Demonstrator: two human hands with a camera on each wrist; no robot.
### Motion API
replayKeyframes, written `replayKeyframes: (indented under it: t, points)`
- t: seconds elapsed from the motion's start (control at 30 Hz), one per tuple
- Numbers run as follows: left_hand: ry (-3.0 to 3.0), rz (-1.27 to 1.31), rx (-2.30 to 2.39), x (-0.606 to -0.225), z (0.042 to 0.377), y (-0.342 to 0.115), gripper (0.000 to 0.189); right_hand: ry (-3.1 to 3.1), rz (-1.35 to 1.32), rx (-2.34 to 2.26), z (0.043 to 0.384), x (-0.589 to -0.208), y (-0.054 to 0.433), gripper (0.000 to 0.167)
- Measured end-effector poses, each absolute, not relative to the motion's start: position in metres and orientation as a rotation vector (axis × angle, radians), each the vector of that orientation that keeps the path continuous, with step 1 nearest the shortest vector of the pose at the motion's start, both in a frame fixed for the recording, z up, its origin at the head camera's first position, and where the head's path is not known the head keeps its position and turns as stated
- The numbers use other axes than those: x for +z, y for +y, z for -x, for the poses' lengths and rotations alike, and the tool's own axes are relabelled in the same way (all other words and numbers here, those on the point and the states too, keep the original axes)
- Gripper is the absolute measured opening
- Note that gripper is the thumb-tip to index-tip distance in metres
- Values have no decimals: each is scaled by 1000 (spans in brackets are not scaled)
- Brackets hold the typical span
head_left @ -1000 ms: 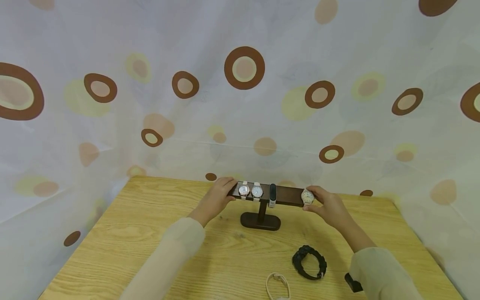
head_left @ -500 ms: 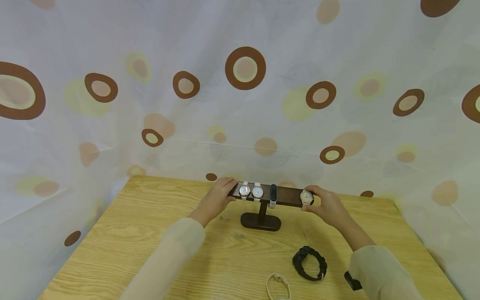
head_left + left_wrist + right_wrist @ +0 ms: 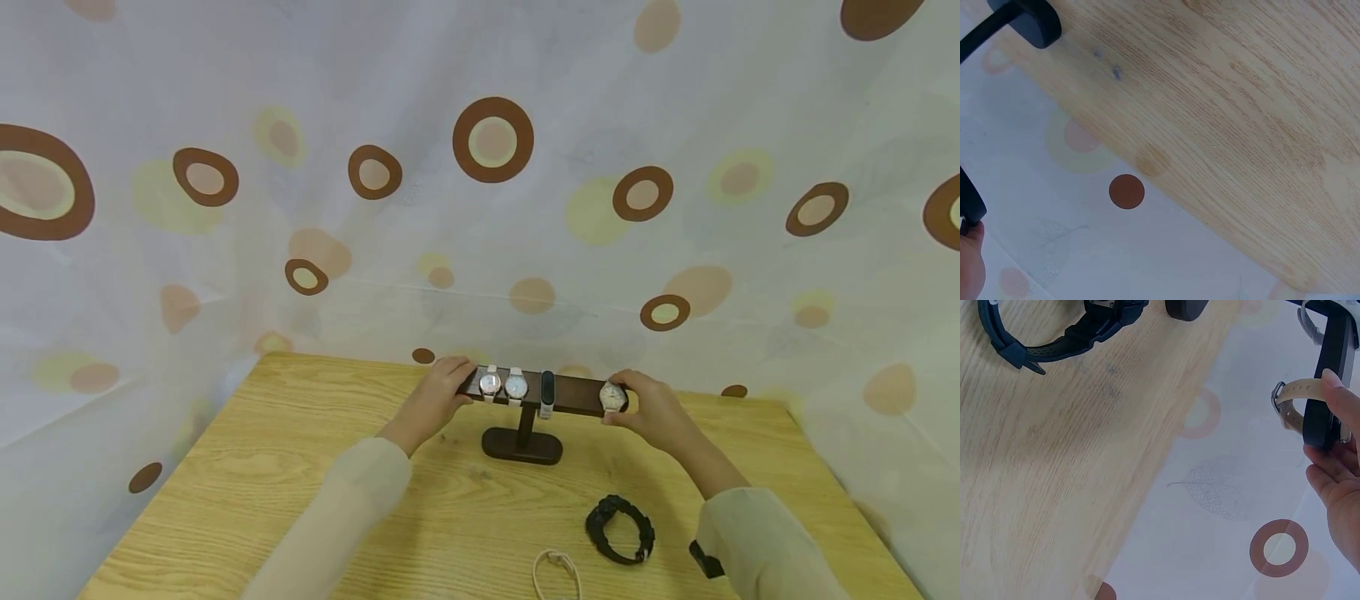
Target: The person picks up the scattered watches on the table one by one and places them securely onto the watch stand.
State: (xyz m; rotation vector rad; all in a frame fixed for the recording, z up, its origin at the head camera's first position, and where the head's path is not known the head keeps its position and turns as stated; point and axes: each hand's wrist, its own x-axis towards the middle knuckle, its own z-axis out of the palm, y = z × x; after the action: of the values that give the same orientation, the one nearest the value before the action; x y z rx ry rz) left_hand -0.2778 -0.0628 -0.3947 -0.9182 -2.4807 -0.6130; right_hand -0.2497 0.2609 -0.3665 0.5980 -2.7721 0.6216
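A dark brown watch stand stands on the wooden table, its crossbar level on a short post. My left hand grips the bar's left end; the left wrist view catches only part of this hand. At the right end sits a wristwatch with a pale dial, which my right hand pinches between thumb and fingers. Its beige strap loops buckled below the bar in the right wrist view. Between the hands, two white-strapped watches and a fitness band with a dark screen are on the bar.
A black chunky watch lies on the table in front of the stand. Nearer the front edge is a thin beige-strapped watch. A small black object shows beside the right sleeve. A patterned sheet hangs behind the table.
The watch in my right hand has shifted slightly left along the bar, so more of the bar's right end shows. My left hand keeps its grip on the stand.
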Motion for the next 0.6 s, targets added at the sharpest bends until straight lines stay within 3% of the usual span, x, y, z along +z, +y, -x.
replayKeyframes:
  t: [0.6]
  points:
    - [-2490,914,-637,-394,277,-63,46,-2800,-614,622,252,-365,255,49]
